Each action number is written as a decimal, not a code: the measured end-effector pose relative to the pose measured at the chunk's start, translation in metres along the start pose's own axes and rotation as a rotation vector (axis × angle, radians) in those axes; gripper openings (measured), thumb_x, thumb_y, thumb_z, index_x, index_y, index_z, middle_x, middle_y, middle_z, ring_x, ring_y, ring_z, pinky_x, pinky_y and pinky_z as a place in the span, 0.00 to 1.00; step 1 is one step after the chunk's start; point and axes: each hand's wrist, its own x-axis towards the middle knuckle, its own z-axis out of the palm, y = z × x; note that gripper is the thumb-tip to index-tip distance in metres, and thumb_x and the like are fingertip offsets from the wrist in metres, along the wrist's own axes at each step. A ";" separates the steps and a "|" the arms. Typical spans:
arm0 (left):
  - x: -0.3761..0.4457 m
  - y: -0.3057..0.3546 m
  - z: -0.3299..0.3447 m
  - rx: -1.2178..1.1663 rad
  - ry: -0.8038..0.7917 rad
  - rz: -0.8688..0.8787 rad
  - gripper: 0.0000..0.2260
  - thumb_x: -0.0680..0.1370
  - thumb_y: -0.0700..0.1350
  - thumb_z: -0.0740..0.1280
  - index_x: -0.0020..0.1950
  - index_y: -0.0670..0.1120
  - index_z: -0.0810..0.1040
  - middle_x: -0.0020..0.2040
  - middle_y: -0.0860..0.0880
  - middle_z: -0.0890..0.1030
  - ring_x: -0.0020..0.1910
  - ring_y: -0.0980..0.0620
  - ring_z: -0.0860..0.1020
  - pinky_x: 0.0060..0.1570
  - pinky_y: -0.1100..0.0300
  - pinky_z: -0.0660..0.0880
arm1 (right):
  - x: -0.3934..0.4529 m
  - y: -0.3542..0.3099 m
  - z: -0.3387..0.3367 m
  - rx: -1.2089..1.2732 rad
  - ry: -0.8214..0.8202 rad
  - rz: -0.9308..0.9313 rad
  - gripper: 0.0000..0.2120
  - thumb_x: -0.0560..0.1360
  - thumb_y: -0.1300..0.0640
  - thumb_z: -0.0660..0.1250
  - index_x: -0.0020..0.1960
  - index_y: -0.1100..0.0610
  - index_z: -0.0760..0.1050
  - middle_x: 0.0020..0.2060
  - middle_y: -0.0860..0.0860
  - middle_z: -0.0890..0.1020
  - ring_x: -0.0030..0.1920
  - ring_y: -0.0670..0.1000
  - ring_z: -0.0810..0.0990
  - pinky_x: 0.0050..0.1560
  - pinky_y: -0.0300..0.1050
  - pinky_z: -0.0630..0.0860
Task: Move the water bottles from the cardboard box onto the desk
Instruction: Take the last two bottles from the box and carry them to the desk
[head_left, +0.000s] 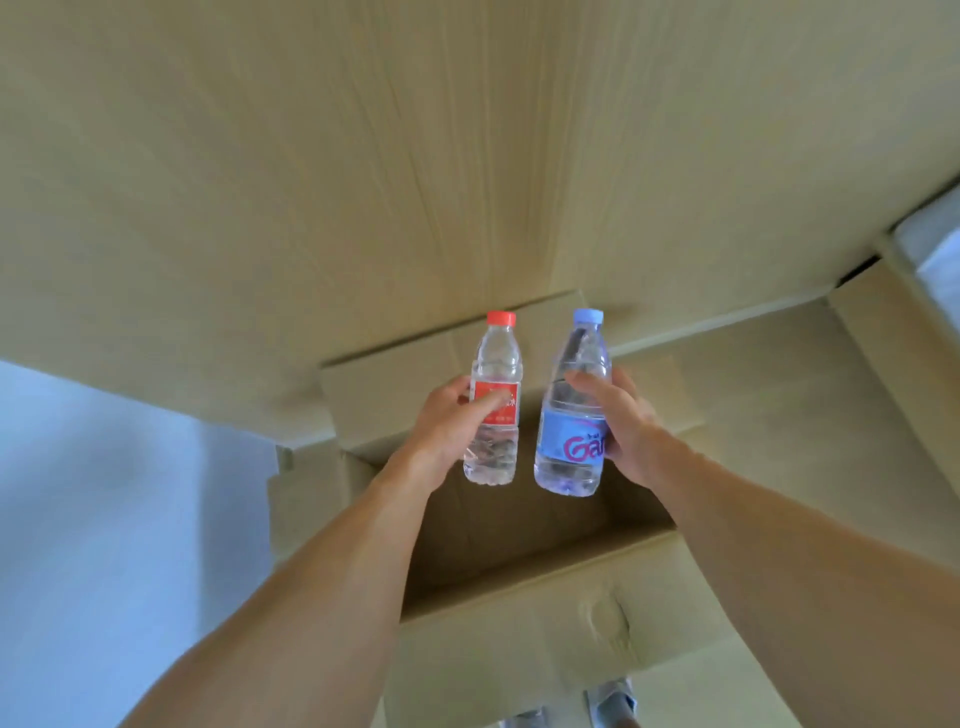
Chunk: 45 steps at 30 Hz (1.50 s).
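Nearest the lens, two bare forearms reaching forward from the lower corners over an open cardboard box (519, 530), brown inside, flaps folded out, nothing visible in the part of its interior that shows. Held upright above the box opening, side by side and just apart: a small clear bottle (493, 400) with red cap and red label, and a taller clear bottle (574, 410) with pale blue cap and blue label lettered in pink. Both filled with clear water. Beyond the box, a broad pale wood-grain table (363, 156) filling the upper frame; pale floor (104, 493) at left; shoe tips at the bottom edge. Left hand (447, 426) wrapped around the red-labelled bottle at label height, thumb across the front. Right hand (618, 421) curled around the blue-labelled bottle, fingers over its upper body.
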 end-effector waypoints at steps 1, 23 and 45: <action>-0.013 0.019 0.000 -0.019 -0.019 0.004 0.07 0.77 0.49 0.72 0.54 0.52 0.81 0.50 0.46 0.86 0.44 0.49 0.86 0.50 0.50 0.82 | -0.016 -0.018 0.000 0.020 0.006 -0.003 0.20 0.69 0.48 0.76 0.58 0.49 0.75 0.46 0.55 0.85 0.42 0.54 0.86 0.49 0.56 0.82; -0.193 0.194 0.142 -0.017 -0.367 0.110 0.08 0.78 0.44 0.70 0.54 0.46 0.74 0.41 0.45 0.81 0.35 0.49 0.81 0.38 0.54 0.79 | -0.262 -0.120 -0.127 0.331 0.125 0.060 0.22 0.74 0.53 0.70 0.64 0.60 0.70 0.45 0.60 0.84 0.42 0.58 0.85 0.46 0.53 0.83; -0.525 0.072 0.541 0.462 -1.133 0.021 0.06 0.79 0.43 0.65 0.54 0.43 0.74 0.38 0.45 0.77 0.31 0.49 0.77 0.33 0.57 0.75 | -0.657 0.143 -0.453 0.845 0.721 -0.275 0.20 0.75 0.50 0.72 0.60 0.59 0.73 0.41 0.58 0.83 0.38 0.57 0.85 0.41 0.52 0.83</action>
